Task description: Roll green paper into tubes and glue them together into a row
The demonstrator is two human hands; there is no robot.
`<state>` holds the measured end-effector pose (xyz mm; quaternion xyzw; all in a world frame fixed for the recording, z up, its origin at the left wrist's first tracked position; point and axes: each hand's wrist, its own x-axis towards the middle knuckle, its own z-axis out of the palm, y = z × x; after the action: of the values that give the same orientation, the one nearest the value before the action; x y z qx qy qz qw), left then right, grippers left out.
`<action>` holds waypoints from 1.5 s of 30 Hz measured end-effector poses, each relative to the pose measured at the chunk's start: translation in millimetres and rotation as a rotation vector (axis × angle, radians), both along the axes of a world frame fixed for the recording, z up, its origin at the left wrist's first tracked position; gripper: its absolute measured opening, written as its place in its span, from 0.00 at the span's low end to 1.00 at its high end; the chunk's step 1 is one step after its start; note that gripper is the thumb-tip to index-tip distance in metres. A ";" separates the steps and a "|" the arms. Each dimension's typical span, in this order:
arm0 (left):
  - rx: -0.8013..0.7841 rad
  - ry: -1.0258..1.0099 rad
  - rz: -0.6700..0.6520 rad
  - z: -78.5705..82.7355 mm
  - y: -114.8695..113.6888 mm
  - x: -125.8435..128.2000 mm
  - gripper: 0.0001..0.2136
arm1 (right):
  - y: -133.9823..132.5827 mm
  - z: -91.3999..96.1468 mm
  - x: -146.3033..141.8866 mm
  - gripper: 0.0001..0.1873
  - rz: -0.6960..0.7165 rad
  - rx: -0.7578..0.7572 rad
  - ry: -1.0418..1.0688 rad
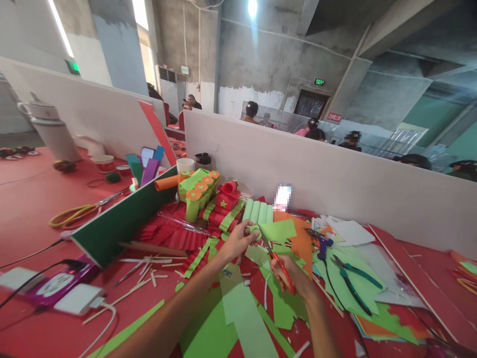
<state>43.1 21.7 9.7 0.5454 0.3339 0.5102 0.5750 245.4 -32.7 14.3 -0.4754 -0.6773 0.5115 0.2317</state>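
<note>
My left hand (pixel 241 239) pinches a strip of light green paper (pixel 279 231) near its left end. Orange-handled scissors (pixel 280 271) are in my right hand (pixel 288 276), their blades reaching up to the paper beside my left fingertips. Below both hands lie sheets of green paper (pixel 206 318) and a paler green strip (pixel 249 318). Just beyond the hands stand pale green paper rolls (pixel 258 211). Left of them sit a red and green paper model (pixel 225 206) and a green one with orange star discs (pixel 197 191).
To the right lie a blue glue gun (pixel 323 242) and teal-handled pliers (pixel 354 283) on paper scraps. A dark green board (pixel 119 219) stands at left, near a purple power strip (pixel 63 283) and yellow-handled scissors (pixel 78 213). A white partition (pixel 335 171) runs behind; people sit beyond it.
</note>
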 end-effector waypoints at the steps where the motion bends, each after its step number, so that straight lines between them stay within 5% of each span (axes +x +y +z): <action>1: -0.003 0.002 0.006 1.2 -0.5 -0.5 0.20 | -0.1 0.3 -0.8 0.25 -0.004 -0.004 0.003; 17: -0.015 -0.039 0.102 -1.7 5.2 0.5 0.19 | 2.6 -4.1 -5.3 0.27 -0.058 -0.025 0.040; 27: -0.027 -0.019 -0.023 -3.2 4.4 -1.6 0.19 | 3.1 -5.8 0.1 0.24 -0.008 0.029 -0.015; 45: -0.008 -0.027 0.031 -8.2 9.3 -1.9 0.18 | 4.7 -8.1 -0.3 0.27 -0.044 -0.021 0.016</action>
<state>41.2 31.0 1.5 0.5309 0.3365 0.5249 0.5739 245.1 -27.9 6.1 -0.4885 -0.6595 0.5170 0.2433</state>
